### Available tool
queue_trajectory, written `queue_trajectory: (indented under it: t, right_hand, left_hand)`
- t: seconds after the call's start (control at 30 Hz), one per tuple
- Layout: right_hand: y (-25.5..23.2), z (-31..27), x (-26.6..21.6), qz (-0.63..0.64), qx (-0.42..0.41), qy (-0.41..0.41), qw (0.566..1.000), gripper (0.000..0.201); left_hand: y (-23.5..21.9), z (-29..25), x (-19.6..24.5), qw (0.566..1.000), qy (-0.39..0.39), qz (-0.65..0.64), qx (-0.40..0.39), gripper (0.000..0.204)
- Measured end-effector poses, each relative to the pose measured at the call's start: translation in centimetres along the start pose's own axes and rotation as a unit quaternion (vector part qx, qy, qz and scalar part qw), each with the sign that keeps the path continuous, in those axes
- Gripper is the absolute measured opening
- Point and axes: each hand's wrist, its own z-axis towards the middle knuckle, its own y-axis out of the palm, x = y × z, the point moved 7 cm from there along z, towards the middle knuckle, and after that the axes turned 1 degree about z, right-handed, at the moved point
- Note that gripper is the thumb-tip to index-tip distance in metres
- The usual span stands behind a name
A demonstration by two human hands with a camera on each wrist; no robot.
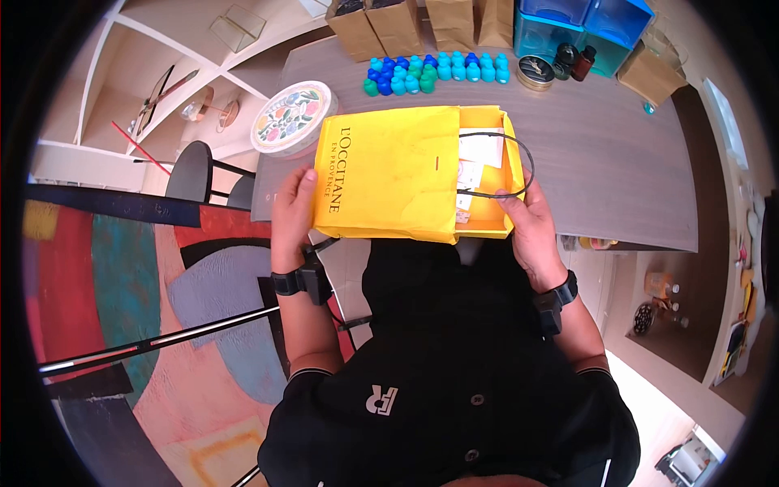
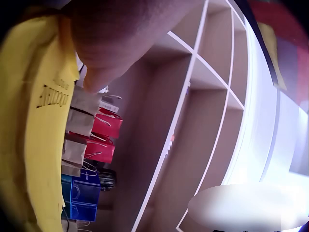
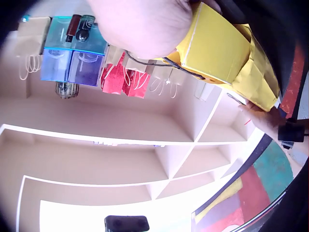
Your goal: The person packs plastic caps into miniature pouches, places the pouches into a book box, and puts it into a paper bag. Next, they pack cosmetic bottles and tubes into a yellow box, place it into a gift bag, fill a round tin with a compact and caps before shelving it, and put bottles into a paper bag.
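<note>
Held up in front of the body is a yellow paper bag (image 1: 389, 174) printed "L'OCCITANE EN PROVENCE", turned sideways with its mouth to the right. White and pink printed items (image 1: 469, 183) show inside the mouth, and a black cord handle (image 1: 531, 158) loops out over it. My left hand (image 1: 294, 207) grips the bag's bottom end, thumb along the near face and fingers hidden behind. At the mouth end, my right hand (image 1: 531, 227) holds the rim, its thumb beside the cord. The left wrist view shows the bag's yellow side (image 2: 43, 125) close up.
Behind the bag, a grey table (image 1: 608, 170) carries several small blue, turquoise and green bottles (image 1: 438, 71), a floral round box (image 1: 292, 118), a round tin (image 1: 535, 71), dark bottles (image 1: 583, 63), blue see-through boxes (image 1: 552, 36) and brown paper bags (image 1: 450, 24). A black stool (image 1: 191, 178) stands left.
</note>
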Motion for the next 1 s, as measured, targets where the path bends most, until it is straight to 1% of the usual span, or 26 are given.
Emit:
queue_trajectory:
  t: [0.03, 0.1, 0.13, 0.17, 0.23, 0.27, 0.3, 0.37, 0.4, 0.43, 0.5, 0.53, 0.6, 0.63, 0.67, 0.7, 0.73, 0.77, 0.8, 0.83, 0.9, 0.97, 1.0]
  right_hand:
    - [0.2, 0.2, 0.2, -0.001, -0.005, 0.001, 1.0, 0.054]
    - [0.7, 0.8, 0.1, -0.002, -0.02, -0.036, 0.999, 0.055]
    - [0.9, 1.0, -0.2, -0.005, -0.024, -0.036, 0.999, 0.055]
    - [1.4, 1.1, -0.7, -0.003, -0.035, -0.029, 0.999, 0.055]
    - [2.3, 1.2, -2.0, -0.005, -0.048, -0.027, 0.998, 0.055]
    - [2.8, 1.3, -3.0, -0.033, -0.049, -0.044, 0.997, 0.055]
    - [3.2, 1.3, -3.8, -0.062, -0.049, -0.062, 0.995, 0.055]
    - [3.6, 1.3, -4.8, -0.071, -0.059, -0.077, 0.993, 0.055]
    - [3.9, 1.4, -5.3, -0.076, -0.07, -0.085, 0.991, 0.055]
    - [3.9, 1.4, -6.0, -0.08, -0.069, -0.092, 0.99, 0.055]
    - [4.8, 1.3, -7.4, -0.146, -0.13, -0.094, 0.976, 0.051]
    - [5.0, 1.3, -8.3, -0.15, -0.133, -0.101, 0.975, 0.051]
    - [5.4, 1.4, -9.8, -0.237, -0.122, -0.084, 0.96, 0.046]
    - [6.0, 1.3, -10.8, -0.241, -0.13, -0.092, 0.957, 0.046]
    - [6.6, 1.0, -11.8, -0.267, -0.137, -0.11, 0.948, 0.045]
    - [6.9, 0.6, -12.4, -0.292, -0.144, -0.125, 0.937, 0.044]
    - [6.0, 0.2, -13.2, -0.374, -0.127, -0.201, 0.896, 0.042]
    - [6.0, -0.3, -14.2, -0.377, -0.135, -0.204, 0.893, 0.042]
    - [6.6, -1.7, -17.0, -0.404, -0.112, -0.307, 0.854, 0.041]
    - [7.0, -3.2, -19.1, -0.423, -0.088, -0.407, 0.805, 0.039]
    - [5.2, -4.0, -21.6, -0.362, -0.001, -0.48, 0.8, 0.036]
    - [2.7, -3.1, -22.5, -0.329, 0.094, -0.475, 0.811, 0.036]
    - [1.9, -2.1, -22.3, -0.329, 0.125, -0.454, 0.819, 0.037]
  left_hand:
    - [-0.3, -0.5, -1.0, 1.0, 0.0, -0.002, 0.005, 0.045]
    - [2.2, -2.2, -0.9, 0.99, 0.015, -0.12, -0.07, 0.049]
    - [3.2, -2.7, -0.7, 0.979, 0.017, -0.178, -0.098, 0.049]
    - [4.0, -2.9, -0.4, 0.979, 0.019, -0.182, -0.095, 0.049]
    - [5.6, -3.1, 0.9, 0.949, 0.045, -0.291, -0.117, 0.05]
    - [6.4, -2.7, 1.0, 0.931, 0.044, -0.335, -0.139, 0.052]
    - [6.9, -2.6, 1.1, 0.929, 0.049, -0.339, -0.142, 0.052]
    - [8.9, -2.4, 1.2, 0.879, 0.004, -0.433, -0.2, 0.052]
    - [9.8, -2.0, 0.7, 0.86, -0.01, -0.456, -0.226, 0.051]
    - [10.4, -1.7, 0.4, 0.858, -0.005, -0.458, -0.232, 0.051]
    - [12.4, -1.9, -0.7, 0.815, -0.071, -0.491, -0.3, 0.051]
    - [13.2, -1.9, -1.0, 0.796, -0.077, -0.508, -0.319, 0.05]
    - [14.4, -2.0, -0.9, 0.798, -0.052, -0.51, -0.317, 0.052]
    - [14.7, -2.0, -0.8, 0.8, -0.038, -0.511, -0.313, 0.054]
    - [15.0, -2.2, -0.4, 0.77, -0.051, -0.546, -0.327, 0.051]
    - [15.0, -2.1, -0.3, 0.769, -0.042, -0.549, -0.323, 0.051]
    - [15.2, -2.2, -0.2, 0.747, -0.05, -0.571, -0.336, 0.051]
    - [15.4, -2.2, -0.1, 0.724, -0.057, -0.592, -0.349, 0.051]
    - [15.2, -2.1, 0.0, 0.724, -0.057, -0.595, -0.344, 0.053]
    - [14.9, -1.9, 0.1, 0.723, -0.052, -0.6, -0.34, 0.053]
    - [14.4, -1.6, 0.3, 0.704, -0.041, -0.623, -0.34, 0.053]
    - [13.8, -1.2, 0.3, 0.7, -0.031, -0.631, -0.333, 0.053]
    - [13.6, -1.0, 0.6, 0.697, -0.026, -0.636, -0.329, 0.053]
